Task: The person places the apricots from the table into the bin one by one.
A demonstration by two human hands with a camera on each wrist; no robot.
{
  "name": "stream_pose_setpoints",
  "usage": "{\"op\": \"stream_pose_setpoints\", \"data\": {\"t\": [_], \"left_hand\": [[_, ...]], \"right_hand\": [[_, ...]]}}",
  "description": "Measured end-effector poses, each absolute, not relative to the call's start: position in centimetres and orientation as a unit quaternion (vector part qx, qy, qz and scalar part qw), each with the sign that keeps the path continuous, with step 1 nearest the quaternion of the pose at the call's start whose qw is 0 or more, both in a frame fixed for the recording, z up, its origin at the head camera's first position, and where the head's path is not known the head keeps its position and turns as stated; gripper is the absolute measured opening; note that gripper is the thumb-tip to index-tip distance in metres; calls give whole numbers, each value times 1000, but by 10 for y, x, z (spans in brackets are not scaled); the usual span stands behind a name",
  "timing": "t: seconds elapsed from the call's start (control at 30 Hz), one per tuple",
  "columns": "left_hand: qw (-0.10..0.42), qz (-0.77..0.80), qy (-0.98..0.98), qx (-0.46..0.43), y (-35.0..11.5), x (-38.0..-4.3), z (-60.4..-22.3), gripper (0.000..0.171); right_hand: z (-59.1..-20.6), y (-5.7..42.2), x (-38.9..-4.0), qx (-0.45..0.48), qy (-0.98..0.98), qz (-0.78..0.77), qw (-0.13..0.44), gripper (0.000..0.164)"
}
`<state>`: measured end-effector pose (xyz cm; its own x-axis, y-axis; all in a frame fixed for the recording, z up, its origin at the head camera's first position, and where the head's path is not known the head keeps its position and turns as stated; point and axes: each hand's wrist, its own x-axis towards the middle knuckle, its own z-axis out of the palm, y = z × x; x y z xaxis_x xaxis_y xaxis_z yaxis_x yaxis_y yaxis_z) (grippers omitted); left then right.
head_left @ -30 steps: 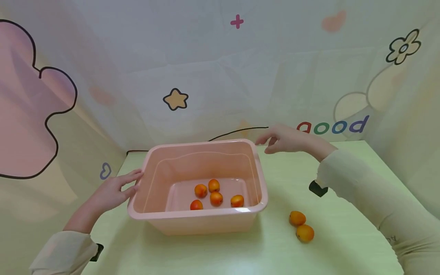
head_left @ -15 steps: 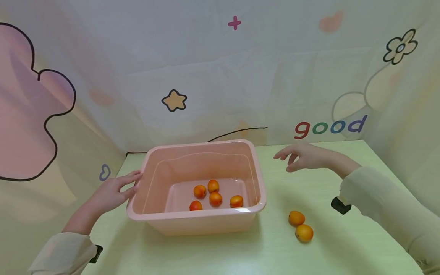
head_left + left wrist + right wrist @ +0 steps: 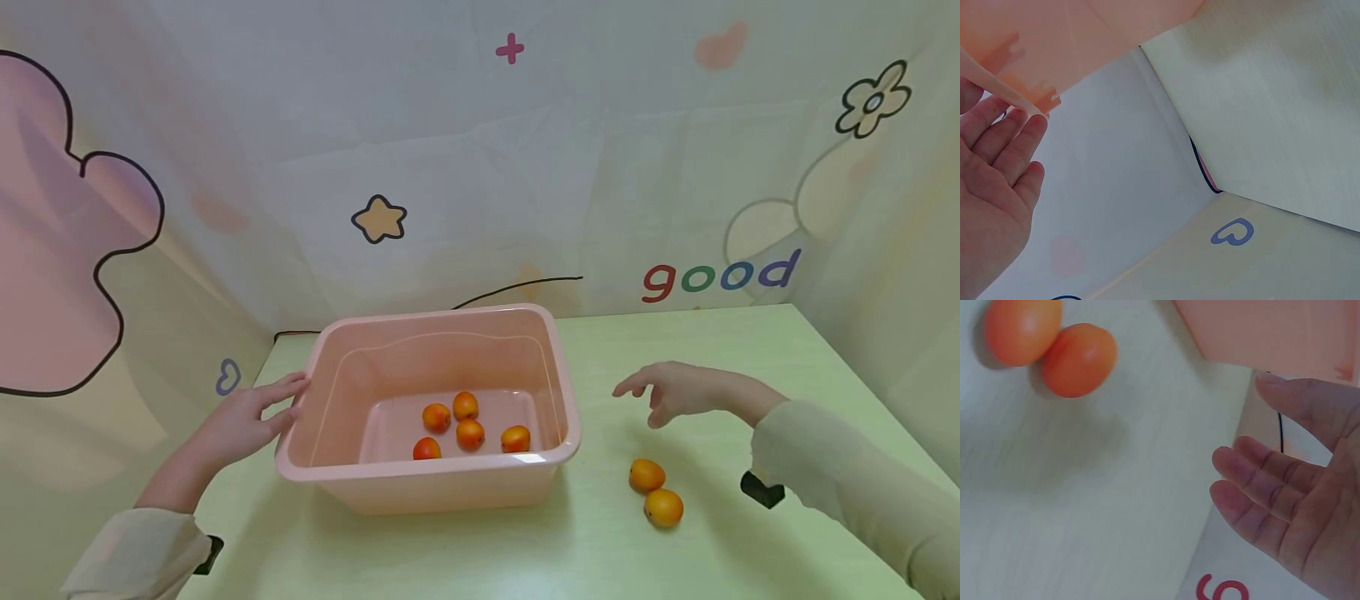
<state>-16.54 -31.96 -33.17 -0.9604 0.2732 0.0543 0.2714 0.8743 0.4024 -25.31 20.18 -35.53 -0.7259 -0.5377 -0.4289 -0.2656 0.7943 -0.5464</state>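
A pink plastic tub (image 3: pixel 442 492) stands on the table, with several small orange-red, mango-like fruits (image 3: pixel 470 434) on its floor. My left hand (image 3: pixel 243 425) touches the tub's left rim with fairly straight fingers; in the left wrist view its fingertips (image 3: pixel 1038 125) lie right at the rim's underside. To the right of the tub my right hand (image 3: pixel 686 392) hangs over the table, holding nothing, its fingers loosely bent and thumb apart. Two more of the fruits, one orange fruit (image 3: pixel 647 476) and another (image 3: pixel 663 508), lie side by side below this hand.
The pale green table (image 3: pixel 465 558) bears the tub and the two loose fruits. Behind it hangs a printed cloth (image 3: pixel 465 183) with a star and the word "good". The cloth also closes in both sides.
My right hand has come away from the tub's back right corner, moving right and then down toward the two loose fruits. The left hand and the tub have stayed in place.
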Motion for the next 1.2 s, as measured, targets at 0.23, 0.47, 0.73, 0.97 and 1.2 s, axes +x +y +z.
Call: {"op": "stream_pose_setpoints", "data": {"t": [0.23, 0.47, 0.73, 0.97, 1.2], "left_hand": [[3, 209, 968, 140, -320, -165, -332, 48], [2, 212, 968, 137, -320, -165, -332, 47], [-1, 211, 967, 141, -319, -164, -331, 47], [-6, 206, 968, 146, -319, -165, -331, 46], [-2, 207, 967, 146, -319, -165, -331, 47]], "right_hand": [[-377, 203, -245, -205, 896, -220, 327, 50], [-395, 204, -237, -181, 883, -229, 368, 51], [-408, 204, -231, -143, 875, -248, 390, 49], [-415, 204, -227, -143, 871, -257, 393, 49], [-424, 202, -228, -168, 871, -260, 381, 39]]}}
